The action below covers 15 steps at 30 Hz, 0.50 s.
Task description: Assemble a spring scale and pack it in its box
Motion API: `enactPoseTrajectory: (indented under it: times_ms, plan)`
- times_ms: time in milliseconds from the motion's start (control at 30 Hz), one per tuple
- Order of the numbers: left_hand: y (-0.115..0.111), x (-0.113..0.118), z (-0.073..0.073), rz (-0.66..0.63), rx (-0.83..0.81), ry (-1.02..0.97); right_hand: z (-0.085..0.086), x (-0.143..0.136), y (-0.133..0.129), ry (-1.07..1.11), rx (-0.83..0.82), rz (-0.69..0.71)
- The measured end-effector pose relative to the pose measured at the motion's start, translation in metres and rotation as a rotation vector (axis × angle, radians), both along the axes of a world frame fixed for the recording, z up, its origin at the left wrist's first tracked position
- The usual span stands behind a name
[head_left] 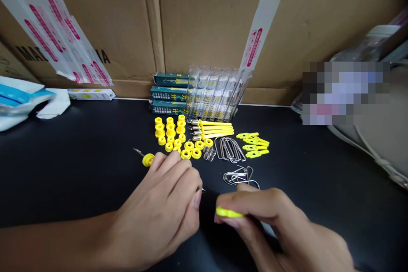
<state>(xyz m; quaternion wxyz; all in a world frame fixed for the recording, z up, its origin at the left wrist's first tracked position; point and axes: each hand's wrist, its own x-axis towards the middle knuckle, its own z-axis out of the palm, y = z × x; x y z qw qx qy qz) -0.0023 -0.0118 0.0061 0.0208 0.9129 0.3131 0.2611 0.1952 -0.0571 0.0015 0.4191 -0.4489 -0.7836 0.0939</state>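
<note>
My left hand [167, 197] is closed over a spring scale part, and most of it is hidden in the fist. A yellow cap [148, 160] with a thin metal wire end pokes out on the left, and a small metal tip [203, 190] shows by the thumb. Between thumb and forefinger, my right hand [274, 221] pinches a yellow plastic tab [228, 212], held a short way from the left fist. Beyond the hands lie yellow bushings [170, 129], yellow rings [189, 145], small springs [209, 153] and yellow sticks with springs [213, 131].
Bent metal hooks [230, 149] and a looser hook pile [240, 176] lie before my right hand, near flat yellow tabs [255, 148]. Clear tubes [216, 93] stand against green boxes [168, 94]. Cardboard [204, 21] walls the back; a bag [376, 114] sits right.
</note>
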Motion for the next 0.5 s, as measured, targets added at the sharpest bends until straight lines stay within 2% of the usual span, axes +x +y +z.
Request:
enactPoseTrajectory:
  times_ms: [133, 367, 500]
  plan:
    - [0.0013, 0.0009, 0.0017, 0.003, -0.02, 0.008, -0.0047, -0.002, 0.0029, 0.128, -0.044, 0.006]
    - [-0.0003, 0.0005, 0.0011, -0.011, -0.012, -0.006, -0.0011, -0.0044, 0.0017, 0.12, -0.129, 0.086]
    - [-0.001, -0.0003, 0.0011, -0.01, -0.03, -0.008, -0.0016, -0.0045, 0.0008, 0.1, -0.112, 0.099]
